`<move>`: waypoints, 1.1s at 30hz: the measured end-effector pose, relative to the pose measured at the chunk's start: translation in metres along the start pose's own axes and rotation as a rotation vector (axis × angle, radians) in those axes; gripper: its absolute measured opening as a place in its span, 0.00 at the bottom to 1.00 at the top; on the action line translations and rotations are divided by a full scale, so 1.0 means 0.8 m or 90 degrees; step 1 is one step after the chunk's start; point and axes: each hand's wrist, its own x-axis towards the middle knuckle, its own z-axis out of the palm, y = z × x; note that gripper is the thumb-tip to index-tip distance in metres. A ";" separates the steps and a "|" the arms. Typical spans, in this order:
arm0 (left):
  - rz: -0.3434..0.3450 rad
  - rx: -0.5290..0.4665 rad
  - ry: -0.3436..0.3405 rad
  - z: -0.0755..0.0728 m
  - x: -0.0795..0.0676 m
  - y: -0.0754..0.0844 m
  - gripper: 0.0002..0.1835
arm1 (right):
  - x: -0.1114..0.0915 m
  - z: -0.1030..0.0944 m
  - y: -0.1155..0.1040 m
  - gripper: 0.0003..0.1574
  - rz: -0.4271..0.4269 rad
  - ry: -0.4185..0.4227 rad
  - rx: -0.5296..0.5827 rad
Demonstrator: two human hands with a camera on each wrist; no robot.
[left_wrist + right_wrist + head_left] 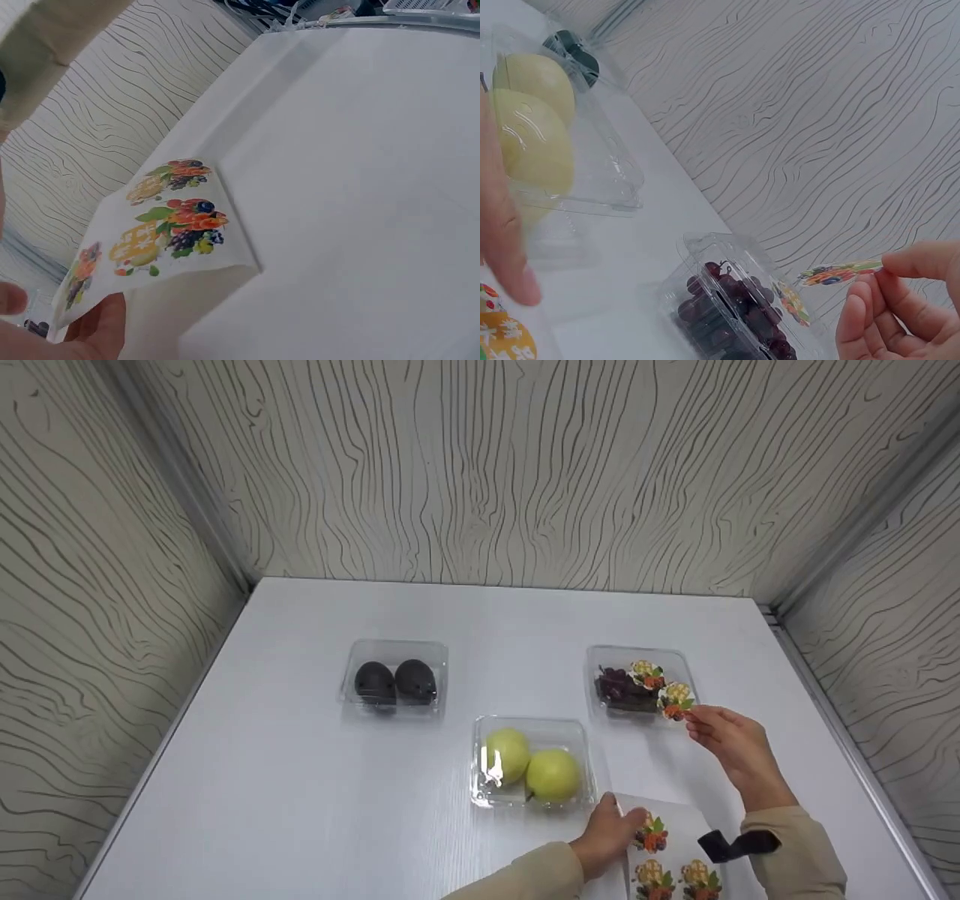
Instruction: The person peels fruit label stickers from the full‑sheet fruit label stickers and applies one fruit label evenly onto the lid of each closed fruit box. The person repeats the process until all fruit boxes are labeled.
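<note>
In the head view my right hand (735, 746) pinches a fruit-print sticker (676, 701) by its edge between thumb and fingertips. That sticker is beside a clear plastic box of dark grapes (615, 684), whose lid bears a similar sticker (645, 673). Seen from the right wrist, the pinched sticker (838, 273) is held edge-on, apart from the lid. My left hand (609, 836) grips a white sheet of stickers (671, 814) at its left edge. The left wrist view shows the sheet (172, 281) lifted and bent, with fingers beneath it.
A clear box with two yellow-green round fruits (553, 775) stands just beyond my left hand. Another clear box, with two dark oval fruits (395, 682), is at the back left. Wood-grain panels (480, 472) enclose the white table (300, 787) at back and sides.
</note>
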 end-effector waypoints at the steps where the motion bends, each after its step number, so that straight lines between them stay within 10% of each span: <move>1: 0.009 0.007 -0.010 0.000 0.000 0.000 0.23 | 0.001 -0.001 0.000 0.10 0.002 0.001 -0.002; 9: 0.142 0.160 -0.013 0.001 0.004 0.010 0.37 | 0.004 -0.005 0.001 0.06 0.013 0.018 0.002; 14: 0.198 0.246 0.027 0.008 0.003 0.003 0.30 | 0.002 -0.004 0.003 0.09 0.004 0.012 0.013; 19: 0.181 0.349 0.017 0.008 -0.003 -0.007 0.19 | 0.001 -0.002 0.004 0.11 -0.008 0.006 0.018; 33: 0.129 0.462 0.057 0.017 -0.012 -0.008 0.51 | 0.000 0.010 0.005 0.09 -0.003 0.019 -0.004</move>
